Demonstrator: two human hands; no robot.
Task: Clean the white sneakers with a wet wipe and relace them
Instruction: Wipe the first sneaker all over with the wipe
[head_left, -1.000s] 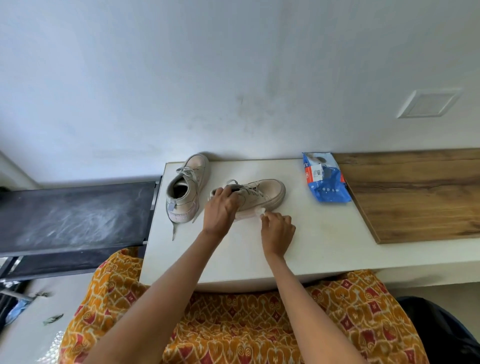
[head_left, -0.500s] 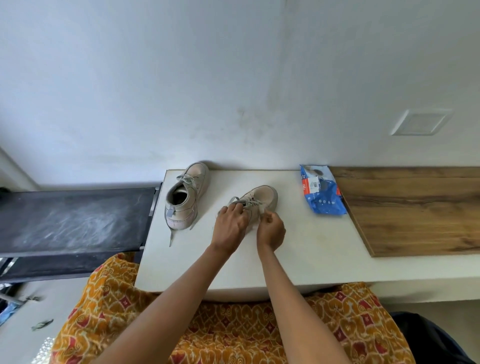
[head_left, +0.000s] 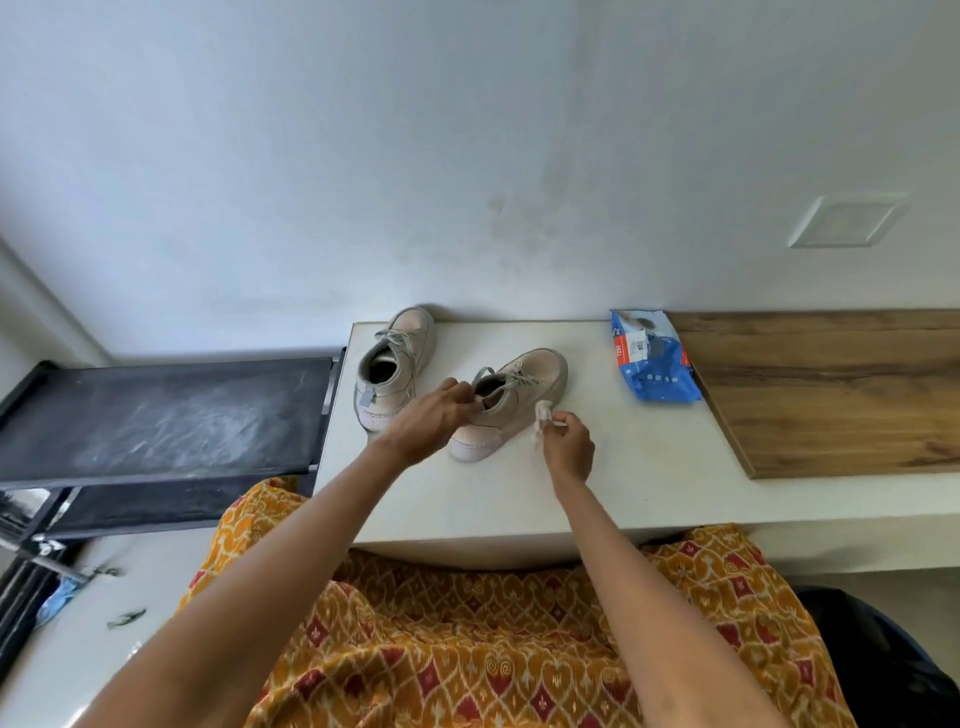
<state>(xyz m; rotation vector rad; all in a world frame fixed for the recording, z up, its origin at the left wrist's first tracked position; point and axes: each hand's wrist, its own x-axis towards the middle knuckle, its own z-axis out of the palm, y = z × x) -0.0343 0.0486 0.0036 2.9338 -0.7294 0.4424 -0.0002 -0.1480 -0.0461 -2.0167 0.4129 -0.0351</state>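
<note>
Two white sneakers stand on the white table (head_left: 467, 499) in the head view, the only view supplied. The near sneaker (head_left: 511, 402) lies at the table's middle, sole down, toe pointing away and to the right, heel toward the person; its laces (head_left: 519, 379) are threaded and loose at the top. The left hand (head_left: 431, 415) grips this sneaker at the collar, fingers curled over the heel opening. The right hand (head_left: 569, 447) sits just beside the sneaker's right flank and pinches a crumpled wet wipe (head_left: 544, 415) between thumb and fingertips; the wipe is at the sneaker's side near the sole edge, and actual contact cannot be confirmed. The second sneaker (head_left: 392, 371) stands at the table's far left corner, upright, toe toward the wall (head_left: 467, 156), laces in place, just beside the first sneaker but apart from it. A blue wipes pack (head_left: 652, 364) lies flat near the table's far right edge, adjoining a wooden board (head_left: 831, 395) that extends to the right. A dark rack (head_left: 166, 415) stands to the left of the table. An orange patterned garment (head_left: 493, 639) covers the person's lap in the foreground. A pale square plate (head_left: 847, 221) is set in the wall at upper right.
</note>
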